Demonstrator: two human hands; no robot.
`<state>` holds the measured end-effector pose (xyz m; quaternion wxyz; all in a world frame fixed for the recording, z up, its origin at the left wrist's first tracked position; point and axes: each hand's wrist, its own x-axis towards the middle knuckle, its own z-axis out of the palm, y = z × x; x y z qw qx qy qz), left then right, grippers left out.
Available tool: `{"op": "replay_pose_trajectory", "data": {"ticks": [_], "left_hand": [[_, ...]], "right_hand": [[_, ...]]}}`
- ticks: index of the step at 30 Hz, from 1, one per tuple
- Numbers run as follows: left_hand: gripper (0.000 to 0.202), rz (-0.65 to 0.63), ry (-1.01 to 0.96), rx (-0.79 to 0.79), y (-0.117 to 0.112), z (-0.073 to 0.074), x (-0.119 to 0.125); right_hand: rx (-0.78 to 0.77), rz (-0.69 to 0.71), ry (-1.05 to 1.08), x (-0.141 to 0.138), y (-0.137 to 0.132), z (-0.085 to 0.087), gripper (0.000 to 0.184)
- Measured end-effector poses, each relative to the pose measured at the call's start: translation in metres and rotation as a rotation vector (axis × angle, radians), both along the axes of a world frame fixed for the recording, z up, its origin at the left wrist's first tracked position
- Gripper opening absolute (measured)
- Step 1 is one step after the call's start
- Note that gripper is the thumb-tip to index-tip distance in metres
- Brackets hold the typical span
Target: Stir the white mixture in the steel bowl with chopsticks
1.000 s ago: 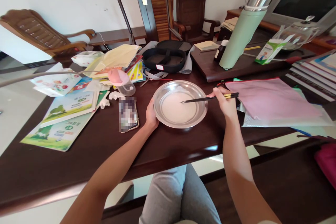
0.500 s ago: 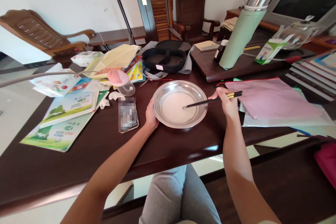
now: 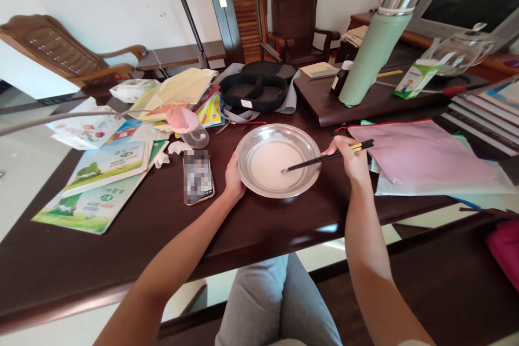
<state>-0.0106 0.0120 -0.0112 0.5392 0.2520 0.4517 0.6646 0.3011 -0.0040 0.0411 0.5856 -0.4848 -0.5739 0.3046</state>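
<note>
Brightly and evenly lit; stretched by wide-angle distortion toward the edges.
Lit from outside the view. Shows pale glare along the front of the dark-brown polished wooden table (image 3: 267, 221) and bright highlights on the round silver-coloured metal bowl (image 3: 279, 193). Tilts and elongates the tall sage-green cylindrical flask with silver cap (image 3: 375, 51). Softens the magenta fabric item (image 3: 505, 254) at the right edge. Masks the rectangular phone's screen (image 3: 198, 175) with coarse pixel blocks.

Free room before bowl (image 3: 279, 193), phone (image 3: 198, 177) to left
</note>
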Motion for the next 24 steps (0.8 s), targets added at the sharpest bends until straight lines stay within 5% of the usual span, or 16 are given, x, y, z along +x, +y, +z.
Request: {"op": "replay_pose_trajectory", "data": {"ticks": [5,11,19,24], "left_hand": [[0.036,0.009,0.015,-0.028,0.001,0.000,0.001],[0.032,0.003,-0.002,-0.012,0.000,0.001,0.000],[0.031,-0.022,-0.012,-0.014,0.000,0.002,0.000],[0.025,-0.005,-0.046,-0.034,-0.001,0.004,0.002]], "right_hand": [[-0.024,0.191,-0.136,-0.014,0.000,0.001,0.067],[0.019,-0.031,-0.061,-0.002,0.003,0.000,0.072],[-0.032,0.194,-0.129,-0.014,0.000,0.001,0.068],[-0.001,0.012,-0.073,-0.006,0.004,-0.003,0.072]]}}
